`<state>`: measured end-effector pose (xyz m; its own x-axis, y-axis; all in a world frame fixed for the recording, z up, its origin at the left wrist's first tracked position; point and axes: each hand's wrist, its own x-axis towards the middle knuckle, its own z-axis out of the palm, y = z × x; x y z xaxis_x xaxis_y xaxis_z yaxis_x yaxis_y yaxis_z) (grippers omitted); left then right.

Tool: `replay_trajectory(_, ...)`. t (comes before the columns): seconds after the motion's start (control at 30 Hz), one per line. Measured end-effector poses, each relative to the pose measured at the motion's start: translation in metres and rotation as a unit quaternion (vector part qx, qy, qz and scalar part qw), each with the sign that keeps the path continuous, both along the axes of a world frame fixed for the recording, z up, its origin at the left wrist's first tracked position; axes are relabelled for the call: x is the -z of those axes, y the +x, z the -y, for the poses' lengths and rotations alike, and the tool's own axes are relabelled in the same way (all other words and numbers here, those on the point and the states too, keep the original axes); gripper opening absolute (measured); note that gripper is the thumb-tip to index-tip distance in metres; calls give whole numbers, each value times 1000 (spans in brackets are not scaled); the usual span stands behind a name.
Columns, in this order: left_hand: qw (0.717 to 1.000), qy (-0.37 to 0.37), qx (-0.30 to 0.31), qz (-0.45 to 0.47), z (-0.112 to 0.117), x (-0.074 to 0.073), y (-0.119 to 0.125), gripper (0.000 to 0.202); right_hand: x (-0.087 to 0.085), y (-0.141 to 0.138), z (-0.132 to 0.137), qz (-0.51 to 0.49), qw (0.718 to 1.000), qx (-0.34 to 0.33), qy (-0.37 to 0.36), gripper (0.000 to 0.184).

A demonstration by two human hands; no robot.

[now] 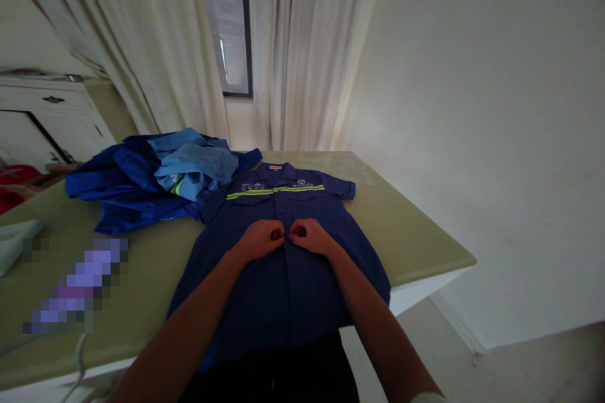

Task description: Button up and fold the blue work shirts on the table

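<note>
A dark blue short-sleeved work shirt (312,289) lies front up on the table, its collar at the far end and its hem hanging over the near edge. Yellow-green and grey reflective tape crosses the chest, with pale printing above it. My left hand (261,239) is closed in a pinch at the left side of the front placket. Just across from it, my right hand (309,236) pinches the shirt at the placket's right side. The fingertips nearly meet below the chest pockets. Any button between them is hidden.
A heap of bright blue and light blue clothes (137,179) lies left of the shirt on the greenish table (411,227). A blurred-out purple object (85,283) and a white cable (80,359) are at the near left. A wall (496,138) stands at right, curtains (312,50) behind.
</note>
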<state>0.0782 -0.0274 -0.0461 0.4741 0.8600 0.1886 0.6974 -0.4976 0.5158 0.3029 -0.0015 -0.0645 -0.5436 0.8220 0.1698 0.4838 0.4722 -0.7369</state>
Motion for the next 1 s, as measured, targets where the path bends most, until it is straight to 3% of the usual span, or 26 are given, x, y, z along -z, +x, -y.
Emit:
replay_trajectory(0.23,998,-45,26,40,-4,4,2,12,-3,-3,2,-8,999,39,30,1)
replay_trajectory(0.63,999,29,29,10,-1,8,4,5,-4,0,2,-10,1000,-11,-10,9)
replay_trajectory(0.77,999,-12,34,38,-1,6,2,10,-5,1,3,-7,999,-16,-29,8)
replay_trajectory(0.9,996,-52,23,71,0,4,2,33,-7,2,2,-16,999,-28,-31,6)
replay_trajectory(1.0,996,-71,2,62,-3,3,3,32,-6,3,2,-18,999,-32,-30,7)
